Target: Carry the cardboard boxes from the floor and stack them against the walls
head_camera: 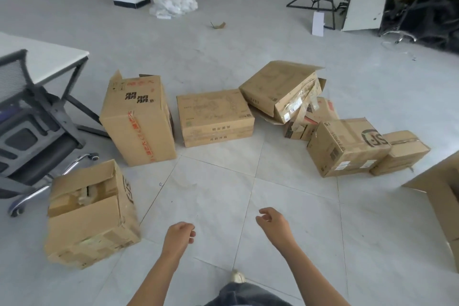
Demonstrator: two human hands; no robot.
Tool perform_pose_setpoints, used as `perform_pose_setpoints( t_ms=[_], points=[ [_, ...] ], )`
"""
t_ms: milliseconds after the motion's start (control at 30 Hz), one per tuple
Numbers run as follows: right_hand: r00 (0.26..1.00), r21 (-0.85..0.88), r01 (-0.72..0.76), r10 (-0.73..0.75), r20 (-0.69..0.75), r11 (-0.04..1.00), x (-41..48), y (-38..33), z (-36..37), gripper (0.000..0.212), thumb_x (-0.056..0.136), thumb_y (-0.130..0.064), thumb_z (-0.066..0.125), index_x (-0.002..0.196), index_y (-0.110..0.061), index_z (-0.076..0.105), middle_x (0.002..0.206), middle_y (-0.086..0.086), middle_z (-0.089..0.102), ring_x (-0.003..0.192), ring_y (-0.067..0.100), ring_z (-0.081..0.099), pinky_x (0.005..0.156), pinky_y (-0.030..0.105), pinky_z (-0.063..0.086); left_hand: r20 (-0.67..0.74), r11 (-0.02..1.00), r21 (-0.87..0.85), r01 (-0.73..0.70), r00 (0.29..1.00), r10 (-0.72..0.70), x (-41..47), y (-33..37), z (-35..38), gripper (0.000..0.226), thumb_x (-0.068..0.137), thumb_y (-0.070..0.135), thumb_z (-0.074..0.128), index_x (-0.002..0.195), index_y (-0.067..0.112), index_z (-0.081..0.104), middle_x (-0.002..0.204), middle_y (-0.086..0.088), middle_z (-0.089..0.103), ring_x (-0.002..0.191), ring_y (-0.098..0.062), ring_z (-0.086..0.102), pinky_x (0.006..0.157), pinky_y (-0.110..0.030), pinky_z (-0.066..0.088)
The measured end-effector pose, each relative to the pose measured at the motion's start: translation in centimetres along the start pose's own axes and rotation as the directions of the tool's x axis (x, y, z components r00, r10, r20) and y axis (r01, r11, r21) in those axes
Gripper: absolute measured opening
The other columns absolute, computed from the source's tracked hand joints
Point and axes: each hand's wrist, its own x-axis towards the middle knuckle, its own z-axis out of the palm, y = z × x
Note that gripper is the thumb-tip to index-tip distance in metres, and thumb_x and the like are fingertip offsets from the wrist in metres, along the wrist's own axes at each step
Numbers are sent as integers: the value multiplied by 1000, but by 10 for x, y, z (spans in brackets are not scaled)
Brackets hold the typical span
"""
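- Across the pale tiled floor in front of you, the cardboard boxes stand in a loose arc from 9 o'clock round to 3 o'clock, none against a wall.
- At 10 o'clock a white desk stands, with a grey mesh office chair tipped over in front of it.
- At 3 o'clock you see a big box cut off by the edge of view, one flap out.
- At 11 o'clock the tall box stands upright, with red tape down its corner and its top flaps raised.
- At 9 o'clock, nearest your left arm, the open box sits with its flaps parted and cardboard inside.
- At 1 o'clock the tilted box leans on a lower, red-marked box, loose tape hanging from its end.
- At 12 o'clock the flat box lies closed, between the tall box and the tilted box.
- At 2 o'clock the logo box rests at an angle, touching the small box on its right.
- Your left hand hangs over bare tile, fingers loosely curled, holding nothing.
- Your right hand hangs beside it, apart, fingers likewise loosely bent and empty.
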Motion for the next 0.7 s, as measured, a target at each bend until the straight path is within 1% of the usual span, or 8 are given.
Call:
perform_pose_setpoints(
  t_ms=[100, 133, 200, 267, 333, 433, 567, 700],
  points=[
    [1000, 7, -2, 2, 11, 1000, 55, -22, -24, 29, 91, -18, 54, 119, -9, 56, 82, -9, 51, 81, 13, 50, 70, 21, 37, -3, 1000, -12, -10, 1000, 10, 27, 38, 23, 15, 92, 10, 52, 80, 8, 60, 80, -10, 64, 68, -21, 57, 68, -29, 41],
    [999, 2, -32, 32, 29, 999, 71, -26, -27, 30, 90, -18, 54, 119, -9, 57, 83, -7, 52, 81, 14, 50, 72, 22, 37, -10, 1000, -19, 6, 1000, -6, 36, 48, 28, 15, 92, 10, 52, 80, 9, 60, 80, -10, 64, 69, -21, 58, 70, -30, 42],
    [992, -23, -91, 93, 84, 996, 91, -30, -25, 31, 90, -19, 54, 119, -9, 56, 90, -2, 55, 83, 15, 51, 73, 22, 38, -31, 997, -41, 69, 997, -70, 52, 62, 36, 15, 92, 9, 51, 81, 6, 60, 78, -11, 64, 68, -21, 57, 67, -30, 42],
    [984, -40, -111, 116, 134, 993, 109, -29, -24, 32, 90, -20, 54, 121, -11, 55, 95, -1, 55, 85, 14, 52, 70, 21, 39, -55, 994, -44, 102, 993, -105, 70, 74, 41, 15, 92, 9, 50, 84, 3, 60, 79, -12, 63, 69, -22, 56, 66, -30, 41],
    [977, -40, -139, 144, 155, 989, 133, -33, -28, 34, 90, -21, 54, 122, -10, 55, 97, 0, 55, 84, 13, 52, 67, 20, 39, -54, 993, -32, 114, 992, -116, 93, 93, 47, 15, 93, 9, 49, 84, 2, 59, 80, -13, 62, 70, -22, 56, 72, -30, 42],
    [979, -15, -174, 175, 101, 985, 184, -53, -39, 34, 90, -18, 54, 122, -9, 55, 99, 3, 57, 86, 16, 53, 73, 23, 39, -53, 995, -32, 98, 994, -99, 135, 128, 54, 15, 93, 8, 49, 82, 3, 58, 81, -13, 62, 70, -21, 56, 71, -29, 40],
    [986, -4, -152, 152, 61, 988, 251, -93, -51, 33, 90, -18, 53, 122, -9, 55, 101, 3, 59, 86, 16, 54, 64, 20, 40, -52, 993, -88, 76, 995, -80, 204, 192, 58, 14, 91, 7, 50, 82, 1, 59, 77, -11, 60, 66, -20, 55, 62, -29, 39],
    [988, -18, -149, 150, 38, 989, 312, -135, -59, 32, 91, -18, 53, 122, -10, 55, 100, 2, 59, 82, 14, 54, 62, 17, 40, -39, 995, -95, 7, 999, -11, 266, 269, 55, 15, 89, 9, 51, 77, 5, 59, 78, -9, 62, 67, -20, 55, 69, -31, 40]
  ],
)
